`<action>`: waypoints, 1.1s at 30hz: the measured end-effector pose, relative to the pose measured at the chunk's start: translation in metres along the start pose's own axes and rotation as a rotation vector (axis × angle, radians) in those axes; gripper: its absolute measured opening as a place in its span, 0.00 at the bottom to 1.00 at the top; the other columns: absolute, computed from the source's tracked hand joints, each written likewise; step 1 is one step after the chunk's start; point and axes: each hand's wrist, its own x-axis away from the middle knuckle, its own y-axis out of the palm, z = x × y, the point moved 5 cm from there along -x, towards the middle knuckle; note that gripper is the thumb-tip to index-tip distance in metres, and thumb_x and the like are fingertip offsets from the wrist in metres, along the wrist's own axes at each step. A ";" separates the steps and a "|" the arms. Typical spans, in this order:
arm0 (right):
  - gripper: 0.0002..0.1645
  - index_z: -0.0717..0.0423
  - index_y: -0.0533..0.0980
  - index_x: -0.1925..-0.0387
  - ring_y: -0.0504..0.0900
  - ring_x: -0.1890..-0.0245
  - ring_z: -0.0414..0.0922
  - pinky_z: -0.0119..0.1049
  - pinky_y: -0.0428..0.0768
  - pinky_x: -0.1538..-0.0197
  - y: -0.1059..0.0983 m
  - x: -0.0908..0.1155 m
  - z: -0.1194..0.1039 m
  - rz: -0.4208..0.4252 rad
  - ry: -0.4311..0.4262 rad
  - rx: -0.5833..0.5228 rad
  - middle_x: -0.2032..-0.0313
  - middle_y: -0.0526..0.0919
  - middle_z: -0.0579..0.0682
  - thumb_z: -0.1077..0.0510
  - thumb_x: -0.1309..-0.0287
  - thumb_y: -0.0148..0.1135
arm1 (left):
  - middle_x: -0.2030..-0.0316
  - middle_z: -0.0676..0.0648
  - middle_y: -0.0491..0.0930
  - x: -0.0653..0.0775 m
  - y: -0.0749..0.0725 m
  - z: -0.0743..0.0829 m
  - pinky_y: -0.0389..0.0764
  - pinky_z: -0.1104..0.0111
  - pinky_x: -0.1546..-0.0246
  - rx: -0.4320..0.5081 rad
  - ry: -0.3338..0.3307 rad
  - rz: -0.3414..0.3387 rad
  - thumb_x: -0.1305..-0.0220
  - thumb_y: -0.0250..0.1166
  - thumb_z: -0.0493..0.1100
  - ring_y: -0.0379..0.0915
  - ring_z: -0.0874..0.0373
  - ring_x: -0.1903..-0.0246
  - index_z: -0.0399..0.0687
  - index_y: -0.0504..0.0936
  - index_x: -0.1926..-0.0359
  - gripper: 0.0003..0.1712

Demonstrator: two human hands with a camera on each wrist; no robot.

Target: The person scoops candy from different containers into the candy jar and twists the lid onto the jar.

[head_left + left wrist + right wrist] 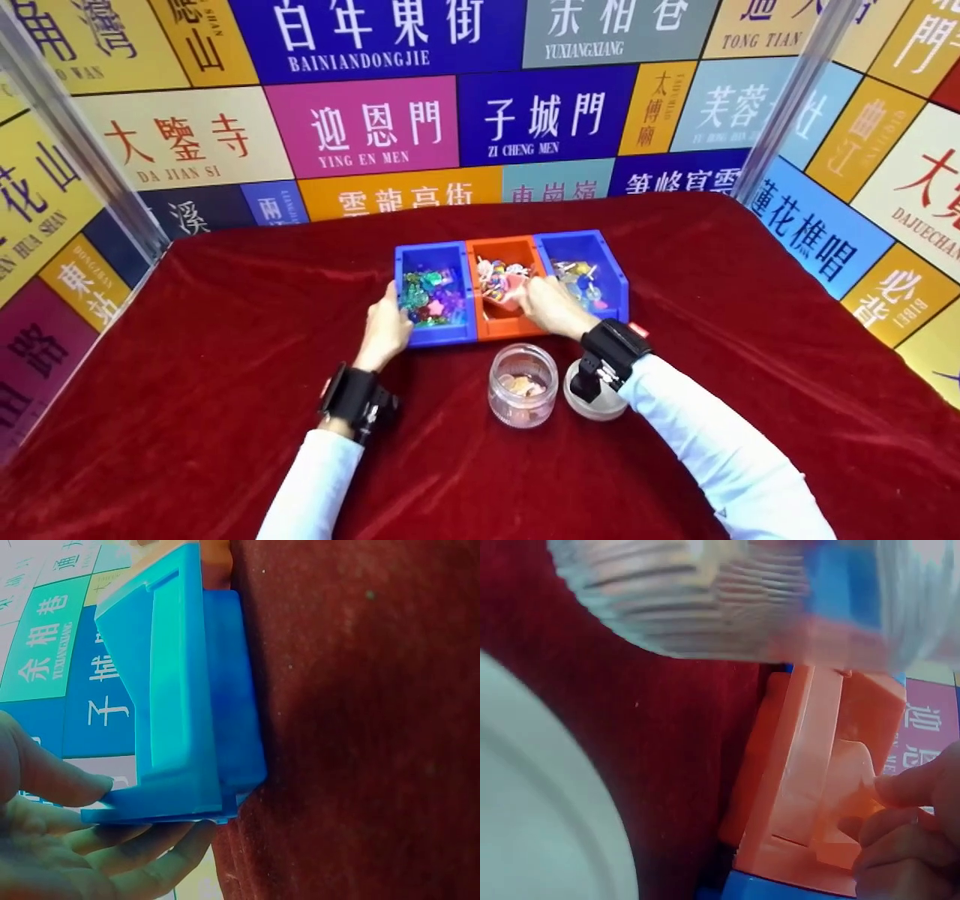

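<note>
Three joined bins stand in a row, with an orange bin [515, 328] in the middle. My left hand [386, 327] grips the outer side of the left blue bin [442, 335], thumb over the rim and fingers along the outside in the left wrist view [172, 690]. Over the orange bin, my right hand [553, 304] pinches a pink scoop [847, 772], its front part down among small colourful pieces [493, 277]. Green, purple and pink beads [431, 300] lie in the left bin. The right blue bin [616, 289] holds yellow, clear and pink pieces.
A clear glass jar [523, 412] with pale pieces inside stands in front of the orange bin. Beside it, partly under the right wrist, lies a round whitish lid [596, 409]. Dark red velvet cloth [225, 360] covers the table, and lettered panels [360, 127] rise behind.
</note>
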 end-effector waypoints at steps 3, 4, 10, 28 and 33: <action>0.15 0.62 0.80 0.65 0.72 0.82 0.44 0.31 0.72 0.80 0.004 0.001 0.004 0.004 0.006 -0.015 0.68 0.83 0.57 0.69 0.48 0.47 | 0.52 0.27 0.71 0.000 0.001 0.000 0.70 0.54 0.50 0.004 -0.011 -0.011 0.44 0.51 0.27 0.69 0.38 0.52 0.26 0.55 0.38 0.31; 0.14 0.65 0.79 0.65 0.74 0.80 0.46 0.32 0.74 0.79 0.005 0.002 0.005 0.010 0.006 -0.015 0.69 0.82 0.58 0.68 0.48 0.47 | 0.51 0.27 0.71 0.000 0.001 0.000 0.70 0.54 0.49 0.005 -0.017 -0.015 0.43 0.50 0.27 0.69 0.38 0.51 0.27 0.55 0.38 0.31; 0.11 0.70 0.72 0.63 0.79 0.77 0.50 0.34 0.77 0.78 0.006 0.006 0.011 0.065 0.019 -0.048 0.74 0.80 0.59 0.66 0.46 0.50 | 0.50 0.27 0.70 0.000 0.001 0.000 0.70 0.55 0.49 0.003 -0.010 -0.026 0.44 0.50 0.27 0.69 0.38 0.52 0.26 0.54 0.38 0.31; 0.13 0.68 0.74 0.64 0.76 0.76 0.47 0.37 0.74 0.73 -0.002 0.021 0.019 0.204 -0.003 -0.209 0.75 0.79 0.56 0.59 0.41 0.53 | 0.51 0.27 0.70 0.001 0.002 -0.001 0.70 0.54 0.49 -0.003 0.008 -0.025 0.42 0.50 0.28 0.68 0.37 0.51 0.25 0.55 0.39 0.30; 0.14 0.69 0.74 0.61 0.71 0.76 0.43 0.31 0.69 0.73 -0.005 0.024 0.026 0.168 0.057 -0.380 0.72 0.78 0.59 0.60 0.39 0.51 | 0.50 0.27 0.69 0.000 0.001 -0.002 0.70 0.54 0.50 -0.007 0.001 -0.033 0.42 0.50 0.28 0.68 0.37 0.51 0.25 0.54 0.38 0.30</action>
